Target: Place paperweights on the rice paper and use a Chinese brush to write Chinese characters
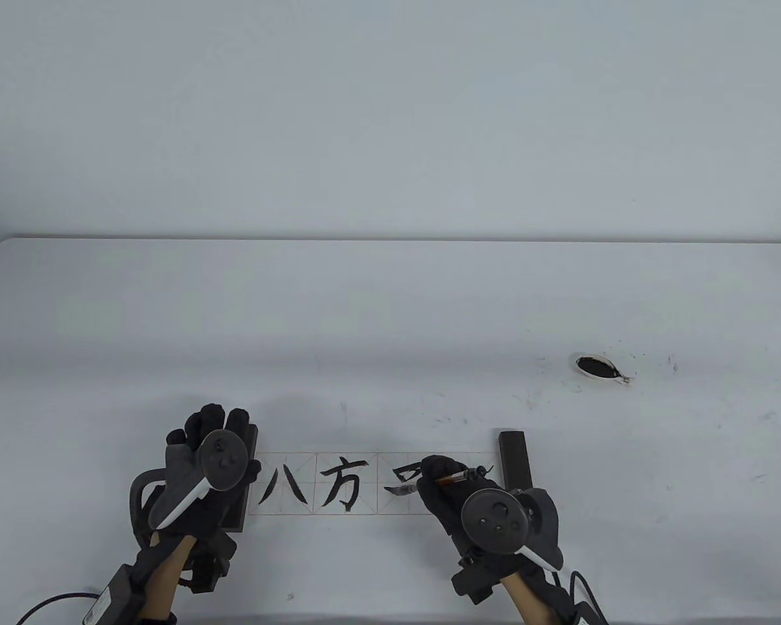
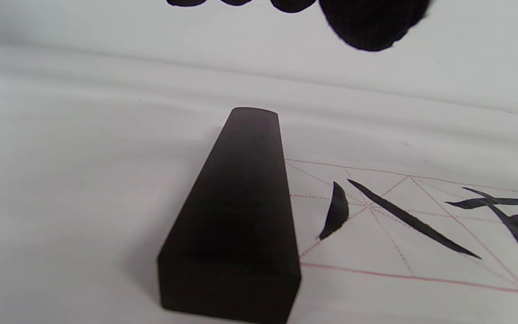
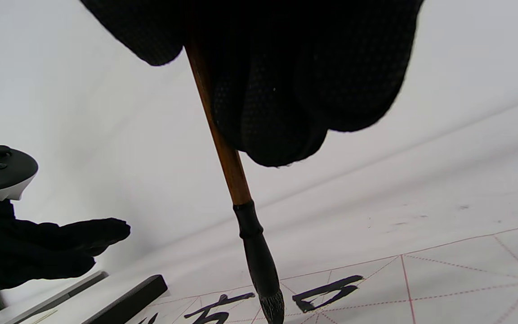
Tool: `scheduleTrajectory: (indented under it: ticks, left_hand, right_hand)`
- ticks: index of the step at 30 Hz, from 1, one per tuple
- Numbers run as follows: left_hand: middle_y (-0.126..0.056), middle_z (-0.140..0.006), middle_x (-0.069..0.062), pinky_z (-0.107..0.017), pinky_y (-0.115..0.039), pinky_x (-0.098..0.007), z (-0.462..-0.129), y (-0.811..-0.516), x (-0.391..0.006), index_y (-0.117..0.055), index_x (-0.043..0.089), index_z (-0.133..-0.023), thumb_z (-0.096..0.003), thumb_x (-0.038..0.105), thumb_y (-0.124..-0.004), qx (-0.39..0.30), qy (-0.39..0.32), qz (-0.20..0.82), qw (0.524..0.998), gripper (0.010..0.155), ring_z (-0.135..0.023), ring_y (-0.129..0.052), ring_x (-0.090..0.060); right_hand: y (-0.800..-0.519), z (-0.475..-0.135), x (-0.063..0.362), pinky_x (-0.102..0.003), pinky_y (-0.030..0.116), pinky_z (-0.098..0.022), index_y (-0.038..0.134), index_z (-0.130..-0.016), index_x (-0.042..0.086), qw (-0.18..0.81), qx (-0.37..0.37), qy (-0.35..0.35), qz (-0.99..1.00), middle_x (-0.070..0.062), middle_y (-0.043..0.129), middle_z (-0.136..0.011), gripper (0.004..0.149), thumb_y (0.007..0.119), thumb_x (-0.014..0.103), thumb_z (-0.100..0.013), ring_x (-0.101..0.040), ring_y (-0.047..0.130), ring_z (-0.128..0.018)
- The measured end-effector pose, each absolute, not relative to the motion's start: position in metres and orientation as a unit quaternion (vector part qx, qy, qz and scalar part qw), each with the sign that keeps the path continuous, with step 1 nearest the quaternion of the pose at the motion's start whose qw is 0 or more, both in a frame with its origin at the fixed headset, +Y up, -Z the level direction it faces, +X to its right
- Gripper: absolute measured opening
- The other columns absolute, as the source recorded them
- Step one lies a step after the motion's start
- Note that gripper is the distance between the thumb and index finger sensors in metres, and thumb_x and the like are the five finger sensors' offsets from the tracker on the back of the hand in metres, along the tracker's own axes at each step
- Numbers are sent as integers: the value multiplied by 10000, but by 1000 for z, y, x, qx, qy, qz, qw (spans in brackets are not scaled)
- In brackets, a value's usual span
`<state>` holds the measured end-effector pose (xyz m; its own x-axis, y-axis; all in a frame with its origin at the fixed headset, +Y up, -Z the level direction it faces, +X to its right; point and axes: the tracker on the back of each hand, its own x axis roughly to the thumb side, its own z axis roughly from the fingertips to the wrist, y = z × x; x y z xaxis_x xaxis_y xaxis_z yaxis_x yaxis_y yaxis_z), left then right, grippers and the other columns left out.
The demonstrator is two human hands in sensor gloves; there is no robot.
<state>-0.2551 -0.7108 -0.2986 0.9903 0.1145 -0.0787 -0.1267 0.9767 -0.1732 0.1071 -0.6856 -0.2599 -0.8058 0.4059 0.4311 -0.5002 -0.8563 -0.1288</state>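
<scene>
A strip of gridded rice paper [image 1: 364,504] lies near the table's front edge, with two finished characters [image 1: 312,485] and a partial third [image 1: 405,480] inked on it. A dark block paperweight [image 2: 236,216] sits on the strip's left end, another [image 1: 514,456] on its right end. My left hand [image 1: 221,423] is spread over the left paperweight [image 1: 244,485]; its fingertips [image 2: 367,22] show above the block's far end, and contact cannot be told. My right hand [image 1: 439,478] pinches the brown handle of the brush [image 3: 223,148]. The black brush tip [image 3: 273,310] meets the paper beside the third character [image 3: 326,292].
A small white ink dish [image 1: 597,368] filled with black ink stands at the right, with ink specks on the table around it. The table's far edge [image 1: 390,241] meets a plain wall. Cables trail from both wrists at the front edge.
</scene>
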Motion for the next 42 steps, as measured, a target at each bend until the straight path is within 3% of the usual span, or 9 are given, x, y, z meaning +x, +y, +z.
scheduleTrajectory:
  ticks: [10,16,42]
  left_hand:
    - [-136,-1281,-70,-860,-155,-509,-298,-711,-255,-179,363,-1199,-525,526,-601,-91,34,61,993,812,-1215,-228,-364]
    - [-134,-1281,-73,-860,-155,-509,-298,-710,-255,-178,364,-1200,-525,526,-601,-89,34,61,994,813,-1215,-228,-366]
    - [-133,-1281,-67,-860,-153,-509,-299,-710,-255,-179,365,-1199,-525,526,-600,-88,33,60,994,812,-1215,-225,-364]
  right_hand:
    - [-674,-256,119,-357,878,-315,790,-817,57,168,134,-147,966,-145,974,-639,412,691,357,-553,-246,1018,-451]
    - [-675,-253,116,-358,875,-341,763,-848,60,220,140,-198,945,-146,956,-679,427,680,362,-558,-246,1011,-487]
    - [-688,-264,104,-372,872,-384,725,-889,49,200,145,-170,954,-160,929,-739,446,673,354,-567,-260,1000,-549]
